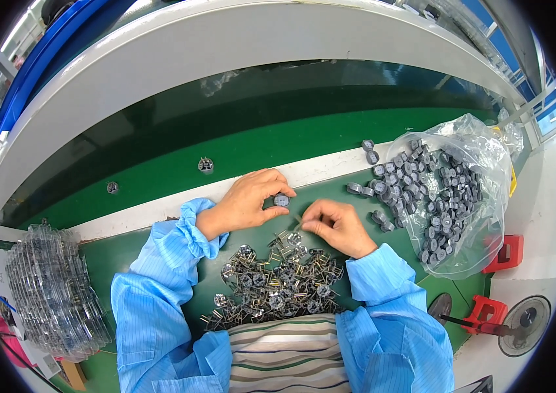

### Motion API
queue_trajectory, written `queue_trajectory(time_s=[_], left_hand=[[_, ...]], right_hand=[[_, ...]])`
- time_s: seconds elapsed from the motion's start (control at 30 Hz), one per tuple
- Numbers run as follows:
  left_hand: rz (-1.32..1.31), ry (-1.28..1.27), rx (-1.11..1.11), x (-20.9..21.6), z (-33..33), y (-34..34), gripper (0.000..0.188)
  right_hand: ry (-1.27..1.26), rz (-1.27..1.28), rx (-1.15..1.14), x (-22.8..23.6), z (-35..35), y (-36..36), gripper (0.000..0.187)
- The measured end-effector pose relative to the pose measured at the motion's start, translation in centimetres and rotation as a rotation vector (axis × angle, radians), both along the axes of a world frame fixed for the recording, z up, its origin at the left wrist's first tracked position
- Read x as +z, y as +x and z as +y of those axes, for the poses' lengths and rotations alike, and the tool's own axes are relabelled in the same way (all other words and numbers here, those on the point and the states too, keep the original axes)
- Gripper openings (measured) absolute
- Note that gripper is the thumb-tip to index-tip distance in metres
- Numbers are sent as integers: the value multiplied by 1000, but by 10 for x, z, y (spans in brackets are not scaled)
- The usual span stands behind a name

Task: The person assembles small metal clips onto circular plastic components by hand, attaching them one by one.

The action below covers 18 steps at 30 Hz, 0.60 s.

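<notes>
My left hand (250,200) is closed, with a small round grey plastic cap (282,200) held between thumb and fingers near the white strip. A little to its right, my right hand (338,226) is pinched on a small pronged metal part (299,223), whose outline is blurred. Below both hands lies a heap of pronged metal parts (278,285) with brass-coloured pins, spread on the green table close to my body. More grey caps (445,216) spill out of a clear plastic bag (477,245) on the right.
Two finished-looking round pieces stand on the green belt (173,154), one being a grey piece (206,164). A white strip (121,224) borders the belt. Stacked clear plastic trays (55,291) stand at left. Red clamps (487,313) and a small fan (525,325) are at right.
</notes>
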<state>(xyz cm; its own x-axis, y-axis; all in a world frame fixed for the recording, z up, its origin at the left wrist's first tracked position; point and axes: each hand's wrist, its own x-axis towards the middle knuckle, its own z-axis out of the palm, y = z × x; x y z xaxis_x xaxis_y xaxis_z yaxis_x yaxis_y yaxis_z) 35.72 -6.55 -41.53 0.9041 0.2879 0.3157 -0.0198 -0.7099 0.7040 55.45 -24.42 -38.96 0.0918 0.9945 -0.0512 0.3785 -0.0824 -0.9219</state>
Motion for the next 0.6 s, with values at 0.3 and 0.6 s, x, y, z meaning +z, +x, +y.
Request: queue_trajectory(time_s=[0.3, 0.6], left_hand=[[40, -119, 88, 1, -2, 0, 40], [-20, -36, 55, -1, -1, 1, 37]], right_hand=[[456, -586, 34, -5, 9, 0, 19], [403, -424, -57, -19, 19, -6, 22]])
